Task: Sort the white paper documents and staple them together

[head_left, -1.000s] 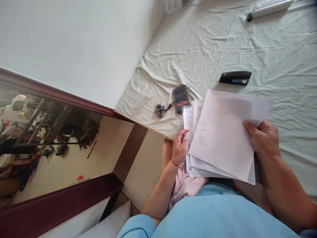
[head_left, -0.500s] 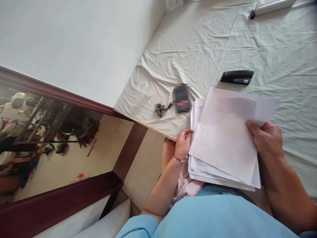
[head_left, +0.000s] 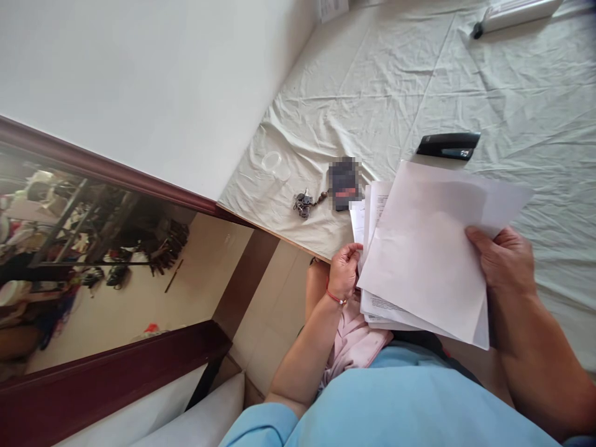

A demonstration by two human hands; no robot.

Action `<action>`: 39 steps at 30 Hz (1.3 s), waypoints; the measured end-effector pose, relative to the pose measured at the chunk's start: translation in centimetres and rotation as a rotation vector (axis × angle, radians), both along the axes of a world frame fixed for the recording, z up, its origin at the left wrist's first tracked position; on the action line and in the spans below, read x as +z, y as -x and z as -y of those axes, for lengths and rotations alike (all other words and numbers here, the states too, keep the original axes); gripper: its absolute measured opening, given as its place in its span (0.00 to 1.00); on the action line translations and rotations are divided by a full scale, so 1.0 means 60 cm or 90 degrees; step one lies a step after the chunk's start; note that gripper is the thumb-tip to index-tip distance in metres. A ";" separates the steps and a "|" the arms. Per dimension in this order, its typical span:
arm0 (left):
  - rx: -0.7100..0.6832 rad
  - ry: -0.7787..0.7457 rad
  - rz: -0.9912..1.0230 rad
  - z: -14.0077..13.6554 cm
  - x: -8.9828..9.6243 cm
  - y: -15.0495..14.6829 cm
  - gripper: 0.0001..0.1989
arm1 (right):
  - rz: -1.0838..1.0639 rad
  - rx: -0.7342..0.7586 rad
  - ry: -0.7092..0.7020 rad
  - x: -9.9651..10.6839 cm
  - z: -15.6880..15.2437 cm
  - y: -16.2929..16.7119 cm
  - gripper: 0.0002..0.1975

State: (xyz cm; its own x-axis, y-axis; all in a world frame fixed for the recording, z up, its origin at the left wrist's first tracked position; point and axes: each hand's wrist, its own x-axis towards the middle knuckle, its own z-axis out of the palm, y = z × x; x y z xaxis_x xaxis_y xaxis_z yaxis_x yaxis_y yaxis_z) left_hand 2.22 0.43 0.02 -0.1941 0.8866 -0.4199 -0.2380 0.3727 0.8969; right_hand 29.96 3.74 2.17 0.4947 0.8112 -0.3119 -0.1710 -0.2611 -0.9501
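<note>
A loose stack of white paper sheets [head_left: 419, 248] is held over the near edge of the table, a blank sheet on top and printed ones showing beneath. My right hand [head_left: 505, 264] grips the stack by its right side, thumb on top, fingers hidden below. At the left side, my left hand [head_left: 345, 270] is closed in a pinch on the edge of the lower papers, a red string bracelet at its wrist. Just beyond the papers lies a black stapler [head_left: 449, 146]. A dark blurred object [head_left: 344, 183] is left of the stack, beside a bunch of keys [head_left: 303, 203].
A pale wrinkled cloth [head_left: 372, 93] covers the table. Near its left edge stands a small clear plastic cup [head_left: 275, 166]. A white case [head_left: 519, 17] lies at the far right. To the left are a white wall [head_left: 130, 81] and a mirror [head_left: 200, 261] in a dark red frame.
The papers have shifted slightly to the right and up. At the left, a lower printed sheet now sticks out further near my left hand. The bottom edges of the stack look less spread.
</note>
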 end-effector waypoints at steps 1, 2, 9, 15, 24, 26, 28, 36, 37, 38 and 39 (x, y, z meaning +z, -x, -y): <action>0.003 0.010 -0.002 0.000 -0.003 0.000 0.11 | 0.001 -0.001 0.002 0.001 0.000 0.001 0.24; 0.005 0.019 -0.003 -0.001 -0.005 0.001 0.11 | 0.001 -0.002 0.005 0.002 -0.001 0.001 0.24; 0.004 0.032 -0.005 0.001 -0.004 0.002 0.12 | -0.019 -0.009 0.008 0.010 -0.003 0.005 0.24; 0.001 0.023 0.011 0.002 -0.007 0.001 0.12 | -0.015 -0.003 0.004 0.007 -0.001 0.003 0.24; 0.001 0.018 0.024 0.002 -0.013 0.003 0.15 | -0.039 -0.002 0.008 0.007 -0.001 0.003 0.24; -0.001 0.017 0.024 0.003 -0.014 0.003 0.15 | -0.036 0.002 0.005 0.008 -0.001 0.003 0.23; -0.002 0.017 0.026 0.003 -0.014 0.004 0.15 | -0.031 0.005 0.002 0.006 -0.001 0.003 0.23; 0.003 0.002 0.029 0.002 -0.016 0.004 0.15 | -0.043 0.015 -0.006 -0.004 -0.001 0.000 0.23; 0.001 0.002 0.028 0.002 -0.015 0.004 0.15 | -0.039 0.017 -0.005 -0.005 -0.001 -0.001 0.23; -0.002 0.003 0.028 0.002 -0.015 0.003 0.14 | -0.036 0.018 -0.003 -0.007 -0.001 -0.001 0.23; -0.006 0.004 0.027 0.002 -0.013 0.003 0.14 | -0.034 0.018 -0.004 -0.008 -0.001 -0.002 0.23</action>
